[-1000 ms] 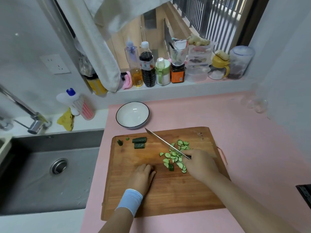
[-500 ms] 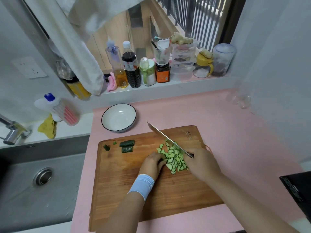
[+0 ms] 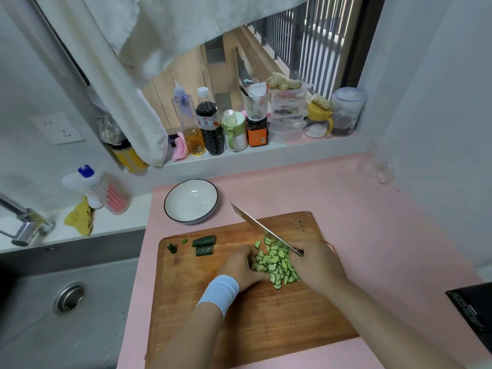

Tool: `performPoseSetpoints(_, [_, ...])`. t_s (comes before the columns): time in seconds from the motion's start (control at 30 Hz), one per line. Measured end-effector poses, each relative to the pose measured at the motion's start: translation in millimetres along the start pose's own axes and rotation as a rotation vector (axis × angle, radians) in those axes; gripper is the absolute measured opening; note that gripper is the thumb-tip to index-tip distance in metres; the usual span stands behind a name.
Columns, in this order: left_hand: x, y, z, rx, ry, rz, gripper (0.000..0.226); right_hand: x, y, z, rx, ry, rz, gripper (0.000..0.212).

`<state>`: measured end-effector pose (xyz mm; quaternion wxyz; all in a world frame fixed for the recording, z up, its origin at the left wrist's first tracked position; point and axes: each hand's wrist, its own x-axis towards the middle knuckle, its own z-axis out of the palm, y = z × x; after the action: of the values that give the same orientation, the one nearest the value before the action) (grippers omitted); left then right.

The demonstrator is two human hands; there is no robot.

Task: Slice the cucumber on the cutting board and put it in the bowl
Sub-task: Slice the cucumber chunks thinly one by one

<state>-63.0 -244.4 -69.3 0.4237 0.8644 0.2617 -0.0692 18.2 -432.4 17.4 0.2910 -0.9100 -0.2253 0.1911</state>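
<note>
Pink worktop (image 3: 372, 209), cutting board (image 3: 239, 323) middle — left hand (image 3: 239, 267), fingers curled, gathers cucumber slices (image 3: 278, 265) against the knife (image 3: 259, 227) the right hand (image 3: 318, 267) grips; next, likely, a steady carry to the bowl (image 3: 170, 209).

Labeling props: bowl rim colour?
The bowl has a dark rim, white inside; head view.

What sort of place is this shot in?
Likely a home kitchen: a steel sink, sauce bottles on the windowsill, and cucumber slices on a cutting board.
</note>
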Motion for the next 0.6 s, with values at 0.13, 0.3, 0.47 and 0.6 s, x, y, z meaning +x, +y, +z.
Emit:
performPoseSetpoints(0.13, [2, -4, 3, 0.239, 0.026, 0.046, 0.015, 0, -7, 1, -0.036, -0.014, -0.006, 0.031])
performPoseSetpoints(0.3, [10, -11, 0, 0.217, 0.064, 0.062, 0.010, 0, -5, 5, -0.059, -0.008, 0.001, 0.031])
performPoseSetpoints(0.47, [-8, -33, -22, 0.164, 0.219, 0.072, 0.013, -1, -9, 9, -0.052, -0.015, 0.027, 0.030])
performPoseSetpoints(0.6, [-42, -74, -45, 0.317, 0.099, 0.154, 0.025, 3, -18, 22, -0.022, -0.019, 0.022, 0.024])
